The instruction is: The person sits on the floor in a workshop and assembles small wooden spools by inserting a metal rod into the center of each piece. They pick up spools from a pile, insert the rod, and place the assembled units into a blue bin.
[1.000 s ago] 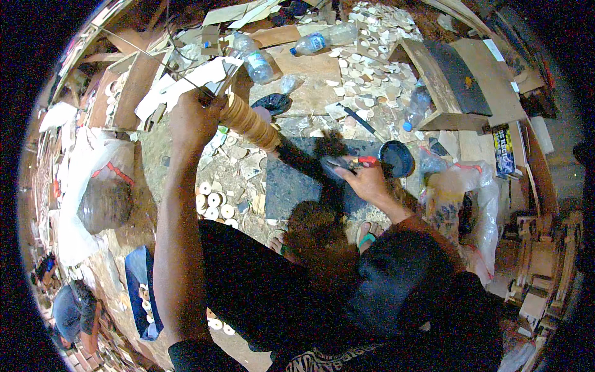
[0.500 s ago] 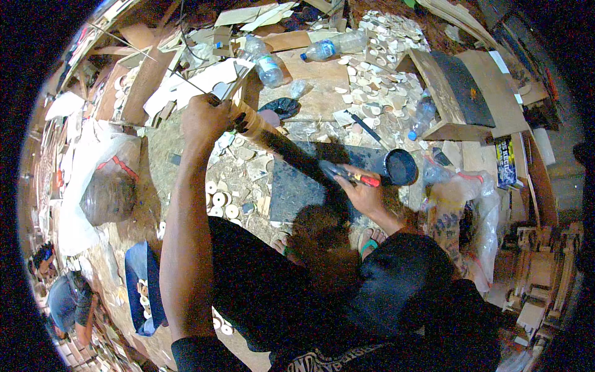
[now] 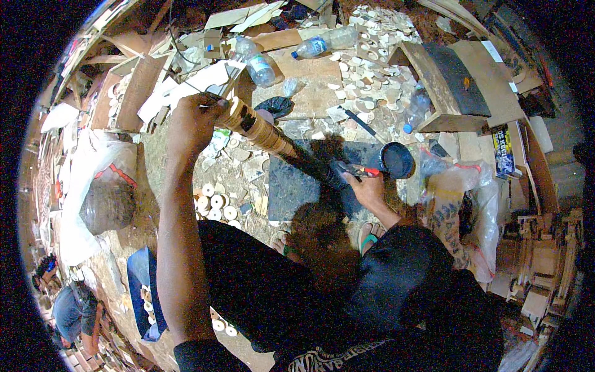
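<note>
Stack of discs (image 3: 268,135) slants above dark board (image 3: 288,199); left hand (image 3: 197,121) fingers curled tight at upper end; right hand (image 3: 372,191) fingers pinch red-handled brush (image 3: 369,172) by lower end; lower length black, judged coated; upper mostly bare, patch near top dark.

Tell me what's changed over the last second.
A black patch now shows near the upper end of the wooden ring stack, where bare wood showed earlier. The right hand has shifted slightly bodyward with the red-handled tool. The left hand, both grips and dark bowl look unchanged.
</note>
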`<state>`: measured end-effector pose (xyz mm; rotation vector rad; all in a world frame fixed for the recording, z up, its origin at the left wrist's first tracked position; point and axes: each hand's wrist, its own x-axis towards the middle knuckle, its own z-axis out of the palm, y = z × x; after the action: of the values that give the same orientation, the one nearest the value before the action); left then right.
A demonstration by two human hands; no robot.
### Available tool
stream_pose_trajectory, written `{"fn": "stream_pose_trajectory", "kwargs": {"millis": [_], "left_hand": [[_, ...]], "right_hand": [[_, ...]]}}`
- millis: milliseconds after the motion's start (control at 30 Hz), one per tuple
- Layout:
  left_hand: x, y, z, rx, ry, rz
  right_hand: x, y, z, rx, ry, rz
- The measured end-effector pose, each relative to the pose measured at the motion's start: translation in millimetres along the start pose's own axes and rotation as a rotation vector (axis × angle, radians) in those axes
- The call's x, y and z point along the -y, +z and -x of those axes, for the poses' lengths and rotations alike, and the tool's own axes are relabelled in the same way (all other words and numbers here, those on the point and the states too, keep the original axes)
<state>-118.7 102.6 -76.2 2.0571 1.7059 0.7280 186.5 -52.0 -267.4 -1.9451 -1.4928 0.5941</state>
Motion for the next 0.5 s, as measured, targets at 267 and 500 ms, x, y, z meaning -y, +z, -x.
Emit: {"fn": "stream_pose_trajectory", "kwargs": {"millis": [267,500], "left_hand": [[-7.1,16.0,-14.7,-0.048,-0.046,-0.067],[-7.0,9.2,-5.3,-0.041,-0.047,-0.096]], "right_hand": [[74.6,1.4,-41.3,-0.089,-0.333,-0.554],[28.9,-15.9,-1.9,0.126,0.008,-0.201]]}}
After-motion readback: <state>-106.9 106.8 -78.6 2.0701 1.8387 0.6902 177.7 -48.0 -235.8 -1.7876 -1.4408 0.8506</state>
